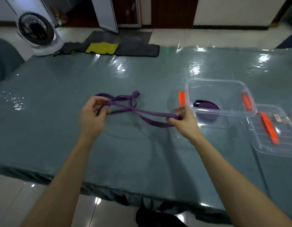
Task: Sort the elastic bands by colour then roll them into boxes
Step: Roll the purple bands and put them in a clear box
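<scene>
Dim, soft-focus, glare on tablecloth (158,66)

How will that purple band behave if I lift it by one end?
Probably floppy: the purple band sags and twists between the left hand and right hand. Likely light, since fingertip pinches hold it. Unlikely to roll while uncoiled.

Left hand (91,114) and right hand (183,119) hold a purple band (125,106) over the tabletop (60,82), beside a clear box (219,97).

loose band (125,106) over mid-surface (60,128); right of it, the box (223,81) holds a rolled band (205,105); the lid (273,145) lies at its near-right corner.
</scene>
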A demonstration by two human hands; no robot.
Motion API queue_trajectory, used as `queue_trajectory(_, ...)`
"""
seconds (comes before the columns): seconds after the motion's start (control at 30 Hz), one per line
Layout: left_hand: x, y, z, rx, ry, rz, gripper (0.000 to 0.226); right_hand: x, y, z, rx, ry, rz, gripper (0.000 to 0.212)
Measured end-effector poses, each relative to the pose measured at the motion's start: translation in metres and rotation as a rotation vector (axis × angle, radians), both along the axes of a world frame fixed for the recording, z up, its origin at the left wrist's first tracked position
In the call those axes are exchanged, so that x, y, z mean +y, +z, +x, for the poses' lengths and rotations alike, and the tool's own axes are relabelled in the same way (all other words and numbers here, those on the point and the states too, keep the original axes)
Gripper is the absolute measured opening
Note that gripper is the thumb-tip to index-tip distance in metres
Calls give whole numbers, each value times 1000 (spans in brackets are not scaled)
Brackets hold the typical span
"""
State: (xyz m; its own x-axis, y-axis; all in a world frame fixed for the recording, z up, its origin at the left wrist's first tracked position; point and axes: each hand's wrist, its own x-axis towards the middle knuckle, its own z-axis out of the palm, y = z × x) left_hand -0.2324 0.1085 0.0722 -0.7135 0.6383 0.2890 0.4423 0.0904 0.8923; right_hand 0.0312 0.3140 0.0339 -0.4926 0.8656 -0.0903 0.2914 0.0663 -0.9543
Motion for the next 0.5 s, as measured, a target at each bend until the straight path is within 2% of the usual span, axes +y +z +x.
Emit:
queue_trajectory(0.07,12,34,-16,36,53,83,27,24,43,9,79,66,211,59)
queue_trajectory(0.1,20,52,-23,56,78,116,31,32,56,13,7,124,310,63)
queue_trajectory(0.13,29,67,-27,69,89,144,34,36,66,16,-128,191,386,62)
queue_trajectory(0.2,45,83,-32,133,81,114,29,44,73,21,-424,308,421,42)
queue_trajectory(0.23,50,83,-34,178,84,77,24,48,76,22,-470,296,416,32)
queue_trajectory(0.27,52,79,-36,195,107,57,20,52,85,21,-440,253,420,26)
queue_trajectory(0.33,51,67,-46,130,214,58,15,57,110,19,-135,148,346,22)
queue_trajectory(0.4,50,62,-51,42,293,77,22,60,123,20,-35,246,343,15)
queue_trajectory(0.43,52,64,-52,0,312,108,24,60,122,19,-177,351,369,19)
queue_trajectory(0.5,56,70,-56,-24,304,136,24,56,111,19,-676,602,474,27)
